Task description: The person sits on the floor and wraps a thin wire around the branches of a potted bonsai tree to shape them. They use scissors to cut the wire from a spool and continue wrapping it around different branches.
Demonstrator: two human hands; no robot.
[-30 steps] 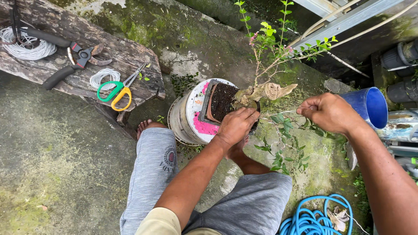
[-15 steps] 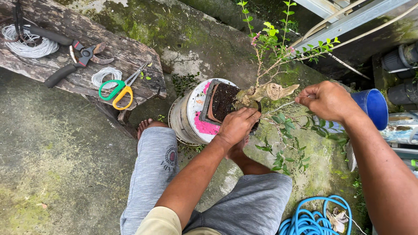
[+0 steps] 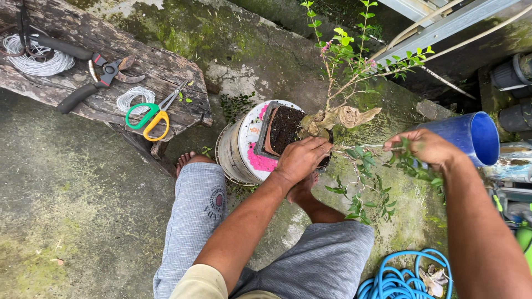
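A small tree with a gnarled pale trunk (image 3: 341, 118) grows in a dark pot of soil (image 3: 282, 130) set on an upturned white bucket (image 3: 244, 149). My left hand (image 3: 302, 159) rests closed on the pot's edge at the foot of the trunk. My right hand (image 3: 424, 148) pinches a thin leafy branch (image 3: 366, 147) that runs out from the trunk to the right. Green shoots (image 3: 354, 50) rise above the trunk.
A wooden bench (image 3: 111, 61) at the upper left carries pruning shears (image 3: 94, 77), green and yellow scissors (image 3: 149, 113) and two coils of white wire (image 3: 36, 58). A blue cup (image 3: 471, 135) stands at the right, a blue hose (image 3: 399, 279) lies below. Mossy concrete surrounds.
My right hand has moved down and slightly left along the thin branch, bending it lower. My left hand stays on the pot.
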